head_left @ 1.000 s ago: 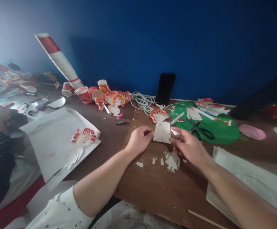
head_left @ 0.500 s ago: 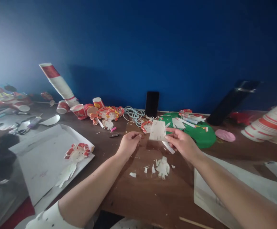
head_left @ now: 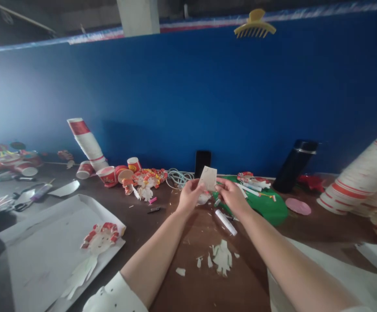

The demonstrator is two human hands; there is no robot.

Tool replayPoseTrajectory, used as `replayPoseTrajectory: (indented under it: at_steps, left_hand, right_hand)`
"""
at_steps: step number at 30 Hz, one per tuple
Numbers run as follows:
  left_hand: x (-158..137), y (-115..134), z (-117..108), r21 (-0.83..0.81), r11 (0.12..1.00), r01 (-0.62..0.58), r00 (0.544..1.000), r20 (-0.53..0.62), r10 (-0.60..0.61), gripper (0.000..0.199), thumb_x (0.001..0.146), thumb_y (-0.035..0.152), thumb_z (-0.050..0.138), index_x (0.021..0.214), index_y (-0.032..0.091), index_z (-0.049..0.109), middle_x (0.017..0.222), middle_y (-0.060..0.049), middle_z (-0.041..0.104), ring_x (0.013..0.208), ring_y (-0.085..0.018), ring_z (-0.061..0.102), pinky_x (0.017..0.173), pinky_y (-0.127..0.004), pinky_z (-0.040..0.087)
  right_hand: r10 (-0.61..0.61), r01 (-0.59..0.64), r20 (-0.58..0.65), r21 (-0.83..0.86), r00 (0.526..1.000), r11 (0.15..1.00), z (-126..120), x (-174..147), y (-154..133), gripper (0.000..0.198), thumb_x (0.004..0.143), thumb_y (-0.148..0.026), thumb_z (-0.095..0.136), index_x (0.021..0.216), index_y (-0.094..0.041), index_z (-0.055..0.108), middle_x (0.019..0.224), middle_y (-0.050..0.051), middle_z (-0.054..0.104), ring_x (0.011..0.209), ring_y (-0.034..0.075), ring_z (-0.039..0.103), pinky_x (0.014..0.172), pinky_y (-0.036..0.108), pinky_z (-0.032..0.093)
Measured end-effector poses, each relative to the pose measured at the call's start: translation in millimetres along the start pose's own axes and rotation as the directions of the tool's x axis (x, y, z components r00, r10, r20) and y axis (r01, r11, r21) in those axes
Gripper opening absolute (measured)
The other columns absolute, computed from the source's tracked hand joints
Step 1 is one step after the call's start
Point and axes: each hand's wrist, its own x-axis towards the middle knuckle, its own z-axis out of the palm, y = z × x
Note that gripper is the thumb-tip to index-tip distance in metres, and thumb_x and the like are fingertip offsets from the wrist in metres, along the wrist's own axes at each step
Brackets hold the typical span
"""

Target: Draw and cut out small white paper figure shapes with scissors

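A small off-white piece of paper (head_left: pixel 209 177) is held up above the table between both hands. My left hand (head_left: pixel 190 195) pinches its lower left edge, and my right hand (head_left: pixel 233 195) grips its lower right side. Below them, a paper figure cutout (head_left: pixel 222 258) lies flat on the brown table with several paper scraps (head_left: pixel 181 271) beside it. A white tube-shaped stick (head_left: pixel 226 222) rests just under my right hand. Partly hidden behind the hands is a pale round cutout (head_left: pixel 203 199).
Green sheet (head_left: pixel 272 208) with pens lies to the right, near a black bottle (head_left: pixel 295 167) and stacked paper cups (head_left: pixel 360 169). A phone (head_left: pixel 203 162) leans on the blue wall. On the left are a white paper sheet (head_left: pixel 45 242), red cups (head_left: pixel 107 176) and scissors (head_left: pixel 26 199).
My left hand has moved up and right and now also grips the paper, which has tilted. The view has lifted, showing the wall's top edge. The white stick is now in plain sight.
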Motion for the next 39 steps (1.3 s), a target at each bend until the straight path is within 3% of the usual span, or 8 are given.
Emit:
replayPoseTrajectory:
  at_steps: [6,10,16,24,35,39]
  left_hand:
    - [11.2,-23.0,-1.6,0.042,0.986,-0.162,0.985,-0.046,0.164,0.041,0.082,0.044,0.065,0.111,0.015,0.061,0.100,-0.009,0.069,0.090,-0.017,0.065,0.083,-0.029,0.051]
    - [8.3,-36.0,-5.9,0.136,0.963,-0.231,0.971,-0.036,0.238,0.038,0.086,0.042,0.061,0.112,0.015,0.060,0.098,-0.009,0.068,0.087,-0.016,0.064,0.080,-0.028,0.051]
    - [2.1,-36.8,-7.4,0.174,0.964,-0.200,0.979,0.015,0.201,0.035,0.084,0.044,0.063,0.104,0.015,0.064,0.092,-0.007,0.068,0.079,-0.015,0.062,0.074,-0.026,0.049]
    - [0.0,-32.1,-8.8,0.174,0.981,-0.082,0.996,-0.025,0.087,0.027,0.078,0.043,0.067,0.083,0.016,0.066,0.071,-0.001,0.065,0.069,-0.013,0.059,0.066,-0.024,0.046]
    - [-1.7,-29.0,-11.1,0.228,0.973,-0.039,0.999,-0.011,0.043,0.018,0.080,0.035,0.063,0.078,0.017,0.062,0.066,0.000,0.063,0.062,-0.012,0.057,0.062,-0.023,0.044]
    - [-3.3,-27.4,-13.7,0.295,0.948,-0.122,0.991,-0.020,0.134,0.023,0.084,0.037,0.059,0.089,0.016,0.064,0.074,-0.002,0.064,0.065,-0.013,0.056,0.063,-0.024,0.044]
  right_hand:
    - [-0.096,0.097,-0.138,0.000,0.986,0.995,-3.4,14.8,15.7,0.046,0.076,-0.040,0.062,0.117,-0.018,0.060,0.079,0.001,0.063,0.052,0.012,0.050,0.044,0.026,0.039]
    - [-0.115,0.109,-0.151,-0.046,0.982,0.993,-7.6,10.8,23.9,0.047,0.077,-0.045,0.064,0.116,-0.019,0.061,0.087,0.004,0.065,0.056,0.013,0.051,0.050,0.028,0.043]
    - [-0.077,0.075,-0.071,-0.043,0.994,0.996,-8.2,8.0,26.0,0.049,0.076,-0.043,0.066,0.118,-0.019,0.060,0.082,0.001,0.062,0.056,0.012,0.048,0.050,0.026,0.039]
    - [-0.060,0.061,0.007,-0.069,0.998,0.996,-8.5,6.7,27.8,0.048,0.075,-0.040,0.065,0.117,-0.017,0.060,0.083,0.000,0.059,0.056,0.010,0.045,0.053,0.026,0.038]
    - [-0.063,0.066,0.029,-0.100,0.998,0.993,-7.1,3.1,19.3,0.044,0.076,-0.038,0.064,0.115,-0.018,0.061,0.082,-0.001,0.058,0.057,0.010,0.046,0.054,0.025,0.040]
    - [-0.053,0.059,0.058,-0.109,0.997,0.992,-8.4,4.7,19.8,0.043,0.076,-0.038,0.065,0.113,-0.018,0.062,0.079,-0.002,0.058,0.058,0.010,0.047,0.054,0.025,0.040]
